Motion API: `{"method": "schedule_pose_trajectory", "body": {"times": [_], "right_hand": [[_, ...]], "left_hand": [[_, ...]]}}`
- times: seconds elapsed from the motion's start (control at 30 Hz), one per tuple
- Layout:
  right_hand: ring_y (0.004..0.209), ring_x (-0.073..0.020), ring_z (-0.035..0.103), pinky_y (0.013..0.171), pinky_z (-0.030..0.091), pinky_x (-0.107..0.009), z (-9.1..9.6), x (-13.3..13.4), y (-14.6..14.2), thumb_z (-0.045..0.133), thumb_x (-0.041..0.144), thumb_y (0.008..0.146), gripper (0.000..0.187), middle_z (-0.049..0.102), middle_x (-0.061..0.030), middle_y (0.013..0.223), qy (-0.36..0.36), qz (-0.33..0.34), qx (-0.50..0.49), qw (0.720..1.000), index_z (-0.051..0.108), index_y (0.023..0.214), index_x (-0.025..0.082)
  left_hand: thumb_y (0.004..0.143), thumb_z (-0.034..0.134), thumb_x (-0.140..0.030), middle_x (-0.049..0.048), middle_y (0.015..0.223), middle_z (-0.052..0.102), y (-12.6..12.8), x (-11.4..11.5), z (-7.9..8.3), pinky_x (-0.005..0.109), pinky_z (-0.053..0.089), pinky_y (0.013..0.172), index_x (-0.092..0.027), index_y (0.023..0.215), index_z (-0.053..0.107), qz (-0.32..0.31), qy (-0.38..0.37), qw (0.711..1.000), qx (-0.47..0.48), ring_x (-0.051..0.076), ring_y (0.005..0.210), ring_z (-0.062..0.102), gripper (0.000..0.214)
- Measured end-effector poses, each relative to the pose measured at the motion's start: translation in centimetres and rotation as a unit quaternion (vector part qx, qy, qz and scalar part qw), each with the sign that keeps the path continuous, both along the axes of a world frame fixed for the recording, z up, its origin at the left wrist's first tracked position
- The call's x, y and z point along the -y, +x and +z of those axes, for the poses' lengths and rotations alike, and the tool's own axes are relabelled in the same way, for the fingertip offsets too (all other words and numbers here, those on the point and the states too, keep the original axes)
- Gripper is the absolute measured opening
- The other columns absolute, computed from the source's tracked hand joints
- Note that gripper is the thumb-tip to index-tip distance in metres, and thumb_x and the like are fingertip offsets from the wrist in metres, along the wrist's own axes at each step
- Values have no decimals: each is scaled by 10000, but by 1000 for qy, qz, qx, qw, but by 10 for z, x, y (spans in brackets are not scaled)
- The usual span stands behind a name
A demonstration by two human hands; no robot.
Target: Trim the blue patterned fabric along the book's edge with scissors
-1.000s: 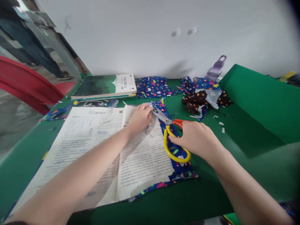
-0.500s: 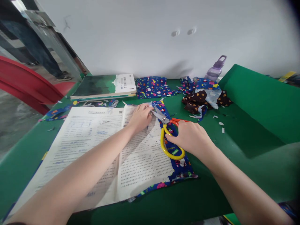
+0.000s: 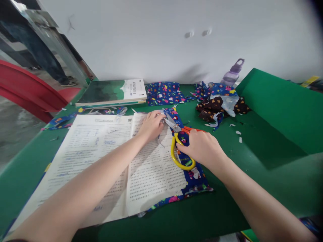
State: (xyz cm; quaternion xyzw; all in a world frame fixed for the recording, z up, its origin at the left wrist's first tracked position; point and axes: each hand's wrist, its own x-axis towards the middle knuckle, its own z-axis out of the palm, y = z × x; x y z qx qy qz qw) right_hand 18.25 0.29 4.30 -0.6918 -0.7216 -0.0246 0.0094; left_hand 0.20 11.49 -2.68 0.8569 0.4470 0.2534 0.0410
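Note:
An open book (image 3: pixel 156 188) with printed pages lies on the green table, and blue patterned fabric (image 3: pixel 195 179) runs under and beyond its right and lower edges. My right hand (image 3: pixel 203 148) grips a pair of scissors (image 3: pixel 183 165) by its yellow and orange handles, above the fabric strip. The blades are parted and point up and left towards my left hand (image 3: pixel 152 126). That hand rests on the upper part of the right page, fingers curled together beside the blade tips. Whatever its fingertips pinch is hidden. A loose dark thread shows on the page below them.
Stacked books (image 3: pixel 111 92) and a piece of patterned fabric (image 3: pixel 164 93) lie along the white wall. Brown and blue fabric scraps (image 3: pixel 214 107) are heaped before a purple bottle (image 3: pixel 230 75). A green panel (image 3: pixel 280 107) rises at right; a red chair (image 3: pixel 27 90) stands left.
My right hand and the scissors have shifted slightly to the left. My left hand stays about where it was.

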Motion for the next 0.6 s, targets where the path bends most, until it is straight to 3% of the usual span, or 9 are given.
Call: {"method": "schedule_pose_trajectory", "body": {"times": [0.6], "right_hand": [[645,-236,611,541,388,-316,3,6,-2,478,564,711,428,622,-105,668,0,0,-9,1000,598,721,154]], "left_hand": [[830,429,-134,93,1240,452,0,1,0,414,335,1024,-164,1152,536,-4,5,1000,-7,249,1172,395,341]]}}
